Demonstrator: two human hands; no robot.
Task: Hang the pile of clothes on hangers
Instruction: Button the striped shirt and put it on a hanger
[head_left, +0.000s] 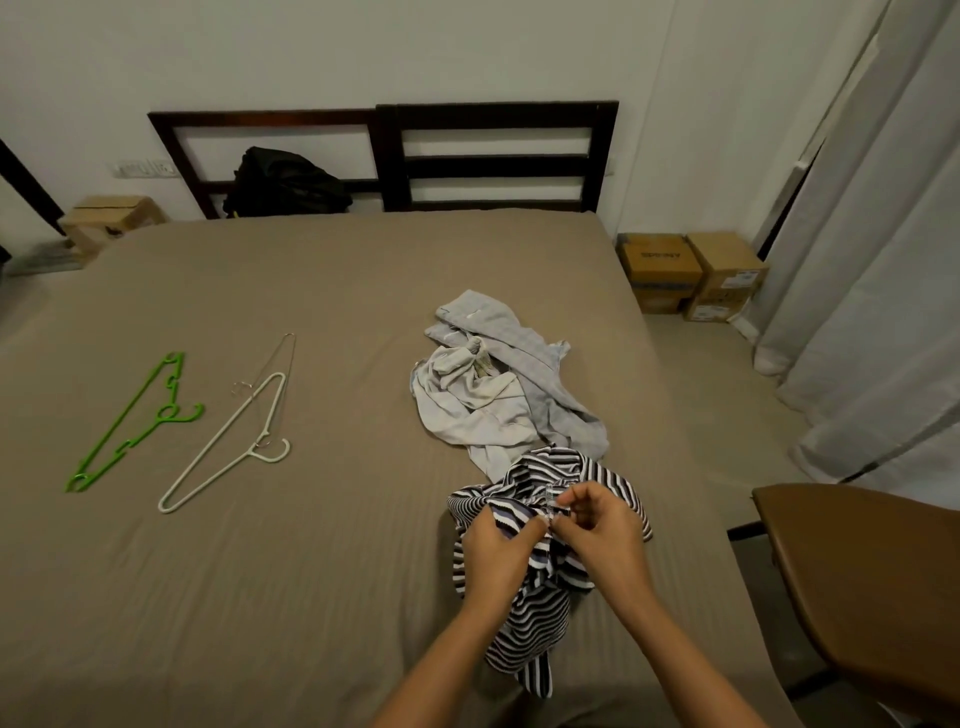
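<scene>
A black-and-white striped garment (524, 618) is bunched up at the near right of the bed. My left hand (496, 553) grips its fabric, and my right hand (605, 527) pinches an edge of it close beside the left. Just behind lies a crumpled pile of pale grey clothes (498, 384). On the left of the bed lie a green plastic hanger (132, 423), a white hanger (228, 447) and a thin wire hanger (278, 369) that partly overlaps the white one.
The bed (260, 571) has a taupe sheet and a dark wooden headboard (395, 156). A black bag (283, 184) sits by the headboard. Cardboard boxes (691, 275) stand on the floor at the right, by grey curtains (883, 260). A brown chair (862, 571) is near right.
</scene>
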